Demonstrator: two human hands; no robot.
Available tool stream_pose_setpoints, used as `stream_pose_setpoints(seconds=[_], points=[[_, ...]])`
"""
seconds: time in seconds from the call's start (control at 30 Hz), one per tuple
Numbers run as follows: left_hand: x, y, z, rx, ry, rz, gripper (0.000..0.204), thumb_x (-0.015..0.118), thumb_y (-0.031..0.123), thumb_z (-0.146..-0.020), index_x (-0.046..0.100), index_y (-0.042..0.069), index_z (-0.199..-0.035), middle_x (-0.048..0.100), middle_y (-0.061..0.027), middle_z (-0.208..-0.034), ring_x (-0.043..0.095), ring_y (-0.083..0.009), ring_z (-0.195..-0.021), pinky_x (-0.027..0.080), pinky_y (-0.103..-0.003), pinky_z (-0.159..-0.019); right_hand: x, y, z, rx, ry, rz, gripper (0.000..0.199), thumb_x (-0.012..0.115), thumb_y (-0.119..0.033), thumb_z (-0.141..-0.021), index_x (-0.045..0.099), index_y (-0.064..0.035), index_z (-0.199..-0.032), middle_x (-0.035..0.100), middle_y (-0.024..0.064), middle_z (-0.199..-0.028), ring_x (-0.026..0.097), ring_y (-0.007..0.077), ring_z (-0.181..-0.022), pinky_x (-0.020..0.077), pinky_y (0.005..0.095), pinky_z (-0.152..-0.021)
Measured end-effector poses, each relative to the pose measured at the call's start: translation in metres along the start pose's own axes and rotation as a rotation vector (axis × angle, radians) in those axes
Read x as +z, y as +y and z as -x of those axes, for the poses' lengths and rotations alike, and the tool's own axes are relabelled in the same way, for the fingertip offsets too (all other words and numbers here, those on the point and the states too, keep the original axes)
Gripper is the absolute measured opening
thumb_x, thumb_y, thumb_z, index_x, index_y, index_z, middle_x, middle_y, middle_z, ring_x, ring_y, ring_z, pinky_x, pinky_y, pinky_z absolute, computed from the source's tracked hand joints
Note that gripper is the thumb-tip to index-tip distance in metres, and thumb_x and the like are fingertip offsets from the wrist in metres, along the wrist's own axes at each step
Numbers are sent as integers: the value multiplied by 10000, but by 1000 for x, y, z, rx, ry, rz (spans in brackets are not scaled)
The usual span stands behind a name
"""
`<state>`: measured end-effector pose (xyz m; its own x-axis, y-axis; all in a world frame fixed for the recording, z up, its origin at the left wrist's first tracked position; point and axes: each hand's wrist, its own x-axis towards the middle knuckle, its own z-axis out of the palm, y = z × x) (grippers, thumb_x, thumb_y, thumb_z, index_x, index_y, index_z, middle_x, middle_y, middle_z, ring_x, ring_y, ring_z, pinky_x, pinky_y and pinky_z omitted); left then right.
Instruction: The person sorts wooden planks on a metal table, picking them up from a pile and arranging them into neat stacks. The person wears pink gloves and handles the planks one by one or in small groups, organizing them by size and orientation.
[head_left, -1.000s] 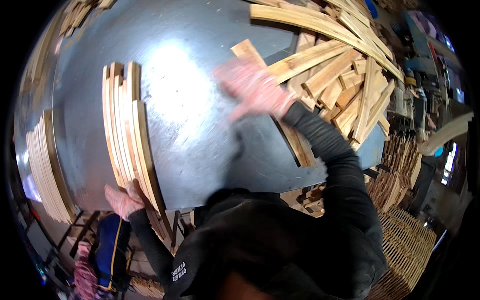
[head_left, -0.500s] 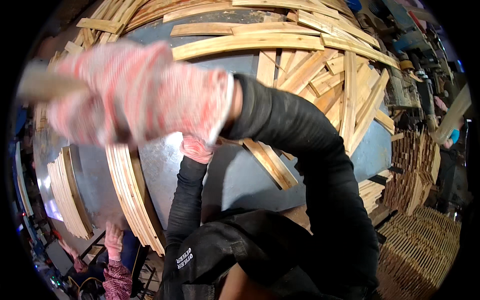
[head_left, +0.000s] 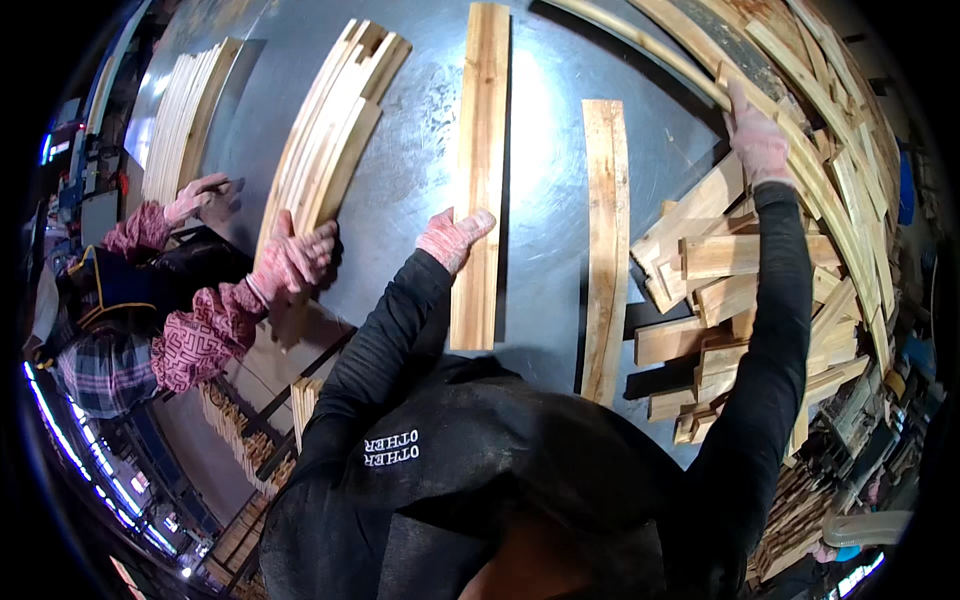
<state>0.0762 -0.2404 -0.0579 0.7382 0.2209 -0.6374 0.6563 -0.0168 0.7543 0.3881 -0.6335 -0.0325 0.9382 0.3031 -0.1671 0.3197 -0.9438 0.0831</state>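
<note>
Our left hand [head_left: 455, 240] and right hand [head_left: 758, 148], both in pink-and-white gloves [head_left: 766, 165], are well apart. With the left we clasp the left edge of a flat board [head_left: 482, 120], which lies lengthwise away from us over the grey bench [head_left: 545, 280]. With the right we close our fingers on a long strip [head_left: 640, 45] at the upper right, beside a pile of loose wood [head_left: 740, 260]. Between our hands another board [head_left: 605, 240] lies on the bench, touching neither of them. To our left, a co-worker's gloved hand [head_left: 292, 260] is at the near end of a stack of boards [head_left: 330, 120], and that person's other hand [head_left: 200, 198] is near a second stack [head_left: 185, 125].
</note>
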Motion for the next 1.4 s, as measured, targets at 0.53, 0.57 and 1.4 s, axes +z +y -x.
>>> stream_pose_setpoints(seconds=[0.53,0.57,1.4], points=[[3,-21,-28,195,-114,359,344,697,195,-896,636,-3,-1170,673,-126,-1168,590,-211,-1109,428,-335,-1002,41,-236,256,135,17,-62,951,710,-479,-766,302,-24,-1496,404,244,-1467,348,418,-1380,260,527,-1140],[-3,-21,-25,200,-140,210,339,586,181,-938,576,-35,-1198,635,-161,-1217,576,-233,-1153,438,-356,-1020,61,-229,255,102,109,-119,882,679,-401,-793,305,-13,-1491,428,251,-1443,377,416,-1359,272,541,-1129],[31,-49,-48,192,-210,897,511,493,366,-1022,457,-11,-1365,573,-129,-1268,554,-222,-1150,434,-378,-1020,-4,-246,63,-381,-466,-805,881,686,-396,-882,227,24,-1507,513,272,-1346,604,378,-1122,493,387,-925]])
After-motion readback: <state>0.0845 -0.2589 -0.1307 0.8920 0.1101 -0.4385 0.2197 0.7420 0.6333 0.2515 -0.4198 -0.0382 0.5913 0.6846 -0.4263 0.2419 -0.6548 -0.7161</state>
